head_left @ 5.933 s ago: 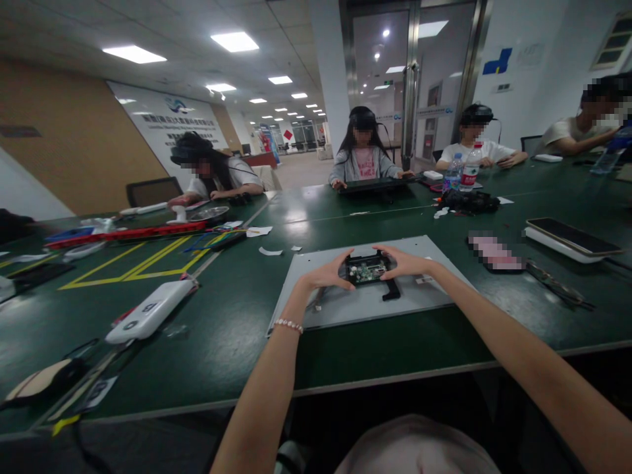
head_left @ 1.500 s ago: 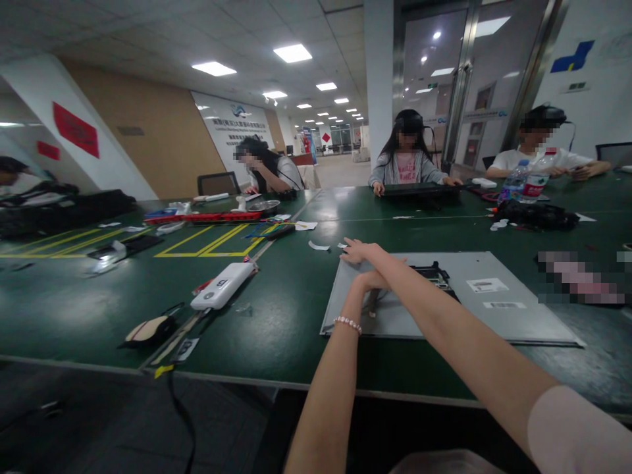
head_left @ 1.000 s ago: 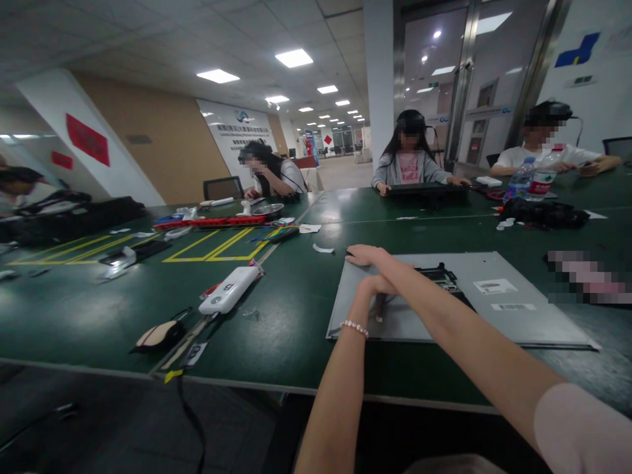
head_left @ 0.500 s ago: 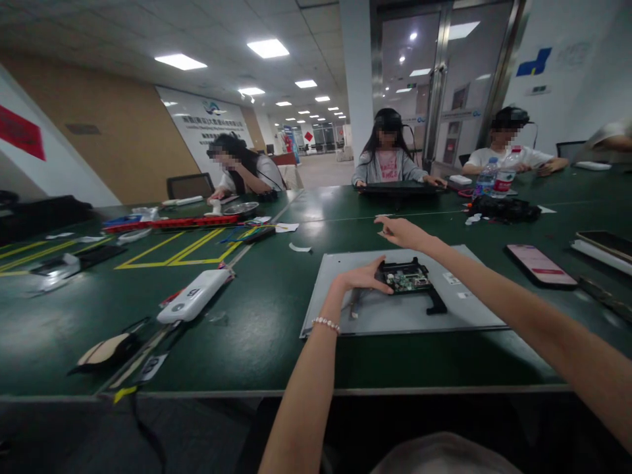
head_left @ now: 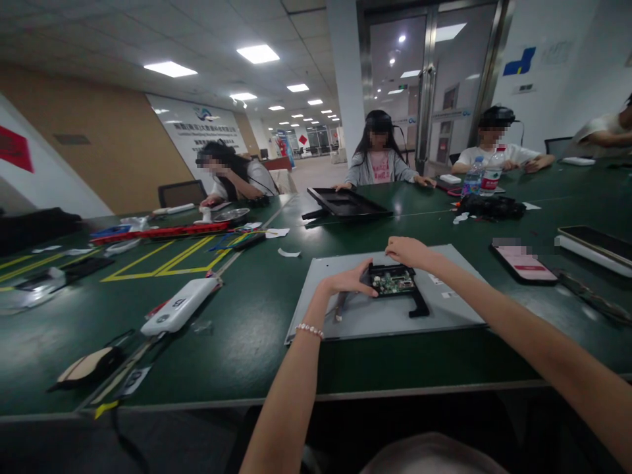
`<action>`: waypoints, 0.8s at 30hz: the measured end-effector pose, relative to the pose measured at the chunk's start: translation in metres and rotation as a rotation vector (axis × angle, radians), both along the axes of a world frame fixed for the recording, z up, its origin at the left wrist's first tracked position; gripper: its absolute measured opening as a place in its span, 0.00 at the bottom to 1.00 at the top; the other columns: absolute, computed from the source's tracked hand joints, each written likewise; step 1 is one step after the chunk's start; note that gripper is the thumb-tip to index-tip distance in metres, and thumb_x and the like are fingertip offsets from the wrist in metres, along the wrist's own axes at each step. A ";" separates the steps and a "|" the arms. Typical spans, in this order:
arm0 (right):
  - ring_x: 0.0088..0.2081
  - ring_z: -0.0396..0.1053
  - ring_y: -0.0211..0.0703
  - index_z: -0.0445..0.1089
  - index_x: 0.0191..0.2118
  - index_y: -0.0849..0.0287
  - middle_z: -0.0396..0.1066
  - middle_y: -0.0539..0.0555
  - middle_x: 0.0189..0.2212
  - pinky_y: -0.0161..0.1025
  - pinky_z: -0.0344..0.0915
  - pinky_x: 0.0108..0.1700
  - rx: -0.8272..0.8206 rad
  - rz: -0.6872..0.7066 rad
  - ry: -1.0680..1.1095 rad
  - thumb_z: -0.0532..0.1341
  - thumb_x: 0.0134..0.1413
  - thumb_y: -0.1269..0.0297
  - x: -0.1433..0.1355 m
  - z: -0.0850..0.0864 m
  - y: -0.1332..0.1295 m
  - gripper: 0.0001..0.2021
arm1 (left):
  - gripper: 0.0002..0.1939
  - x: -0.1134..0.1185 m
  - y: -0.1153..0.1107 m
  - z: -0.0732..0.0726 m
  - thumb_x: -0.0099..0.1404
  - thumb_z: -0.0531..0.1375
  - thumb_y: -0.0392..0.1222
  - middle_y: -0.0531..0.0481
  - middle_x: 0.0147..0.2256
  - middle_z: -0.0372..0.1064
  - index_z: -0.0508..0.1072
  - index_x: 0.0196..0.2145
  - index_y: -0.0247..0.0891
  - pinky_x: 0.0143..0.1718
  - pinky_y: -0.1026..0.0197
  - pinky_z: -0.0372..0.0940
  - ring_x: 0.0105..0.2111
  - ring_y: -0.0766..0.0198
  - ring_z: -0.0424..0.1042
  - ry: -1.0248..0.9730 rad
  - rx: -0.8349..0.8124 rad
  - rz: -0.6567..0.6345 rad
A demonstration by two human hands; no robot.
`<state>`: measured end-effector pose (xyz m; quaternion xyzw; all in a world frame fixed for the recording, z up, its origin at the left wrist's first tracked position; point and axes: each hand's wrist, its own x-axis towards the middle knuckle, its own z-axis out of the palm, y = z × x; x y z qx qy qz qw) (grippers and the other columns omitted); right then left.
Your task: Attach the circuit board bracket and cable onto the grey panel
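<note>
A flat grey metal panel (head_left: 316,309) lies on the table in front of me. On it sits a black plastic frame (head_left: 419,301) with a green circuit board (head_left: 395,283) inside. My left hand (head_left: 349,280) grips the frame's left side, thumb at the lower edge and fingers at the upper corner. Just above the frame's far edge is my right hand (head_left: 409,251), its fingers curled together; whatever they hold, if anything, is hidden. A short cable (head_left: 338,309) rests on the panel below my left hand.
Across the green table (head_left: 237,355), a person holds a tilted black panel (head_left: 348,203). A phone (head_left: 523,262) lies to the right, near bottles (head_left: 488,174). On the left are a white power bank (head_left: 180,306) and a mouse (head_left: 86,368). Other people sit farther off.
My right hand has drawn back from pointing outward to the frame's far edge, fingers now curled. My left hand keeps its grip. The person opposite has shifted the black panel leftward and tilted it.
</note>
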<state>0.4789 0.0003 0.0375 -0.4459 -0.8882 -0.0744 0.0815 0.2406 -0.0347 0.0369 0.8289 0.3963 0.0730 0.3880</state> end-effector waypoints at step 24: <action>0.43 0.75 0.50 0.77 0.42 0.57 0.77 0.60 0.41 0.39 0.66 0.41 -0.042 -0.030 -0.144 0.55 0.60 0.69 -0.008 0.000 -0.013 0.13 | 0.61 0.001 0.003 -0.002 0.47 0.68 0.58 0.42 0.69 0.35 0.40 0.70 0.39 0.67 0.49 0.36 0.68 0.47 0.37 0.014 -0.018 0.010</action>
